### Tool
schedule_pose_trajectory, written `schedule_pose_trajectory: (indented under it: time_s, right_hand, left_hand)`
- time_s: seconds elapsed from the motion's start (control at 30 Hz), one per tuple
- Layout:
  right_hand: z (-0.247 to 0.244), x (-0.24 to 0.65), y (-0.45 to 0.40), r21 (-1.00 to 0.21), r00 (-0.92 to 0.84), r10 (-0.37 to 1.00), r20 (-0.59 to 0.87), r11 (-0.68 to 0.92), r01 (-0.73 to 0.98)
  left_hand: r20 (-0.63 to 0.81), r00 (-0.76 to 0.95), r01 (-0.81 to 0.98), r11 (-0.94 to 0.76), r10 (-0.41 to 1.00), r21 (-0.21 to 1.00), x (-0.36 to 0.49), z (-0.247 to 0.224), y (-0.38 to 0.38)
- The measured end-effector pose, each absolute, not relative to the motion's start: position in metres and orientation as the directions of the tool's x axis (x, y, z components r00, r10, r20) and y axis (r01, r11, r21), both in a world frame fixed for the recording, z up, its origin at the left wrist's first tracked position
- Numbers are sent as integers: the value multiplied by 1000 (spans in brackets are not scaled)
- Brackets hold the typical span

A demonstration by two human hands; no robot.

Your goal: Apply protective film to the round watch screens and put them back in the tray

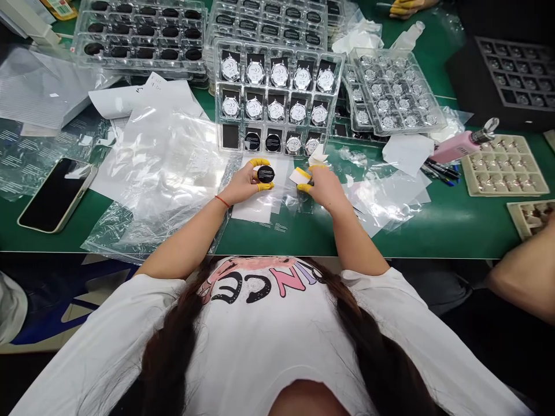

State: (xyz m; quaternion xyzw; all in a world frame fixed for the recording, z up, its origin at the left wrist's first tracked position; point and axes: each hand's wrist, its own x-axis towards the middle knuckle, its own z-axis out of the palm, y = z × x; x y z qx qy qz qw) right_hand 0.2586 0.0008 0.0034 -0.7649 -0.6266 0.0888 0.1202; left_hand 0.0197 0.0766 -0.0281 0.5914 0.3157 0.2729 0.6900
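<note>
The round black disc (266, 174) is pinched by its rim in the left hand (245, 185), between a yellow-cotted thumb and finger, so that its flat face is left bare; a rim hold of this kind is judged best for keeping such a face free of marks. The grip of the right hand (327, 189) is closed, its yellow-cotted fingertips (304, 188) appearing clenched on a small white tab (299, 176), though anything else held there is hidden by the fingers. The disc is held over a white sheet (255, 208), near the middle of the green tabletop (477, 237). Its face is glossy black, with pale print too small to be read. Just above it, a clear blister tray (215, 98) of round silver dials is laid, with black discs (252, 141) in its bottom row. A smartphone (56, 195) is placed at the left of the frame.
</note>
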Motion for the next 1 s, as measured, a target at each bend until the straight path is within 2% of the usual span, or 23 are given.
schedule_pose_trajectory:
  time_s: [0.1, 0.23, 0.37, 0.47, 0.53, 0.63, 0.73, 0.87, 1.0]
  right_hand:
    - [-12, 261, -6, -326, 236, 968, -85, -251, 911]
    - [-16, 262, -3, -400, 251, 966, -68, -257, 880]
    - [-9, 263, 4, -398, 265, 961, -85, -276, 875]
    - [1, 254, 2, -391, 283, 958, -39, -276, 878]
    - [6, 242, -1, -428, 259, 965, 39, -218, 877]
    - [5, 218, -2, -536, 129, 970, 206, 2, 844]
    - [-7, 198, 6, -533, 4, 951, 309, 170, 829]
    - [-23, 192, 25, -479, 12, 951, 308, 144, 866]
    - [-20, 200, 38, -500, 15, 962, 274, 129, 856]
  left_hand:
    - [-125, 657, -12, 175, 744, 984, 21, -33, 78]
    - [-137, 654, -18, 196, 744, 980, 22, -33, 78]
    - [-122, 659, -29, 187, 742, 982, 22, -32, 77]
    - [-121, 662, -21, 180, 740, 983, 22, -33, 77]
    - [-112, 669, -12, 161, 735, 987, 22, -34, 76]
    - [-87, 665, -13, 128, 742, 992, 22, -35, 76]
    - [-81, 662, -19, 124, 745, 992, 22, -34, 76]
    - [-69, 678, -34, 125, 732, 992, 23, -32, 77]
    - [-80, 679, -45, 150, 730, 988, 24, -32, 77]
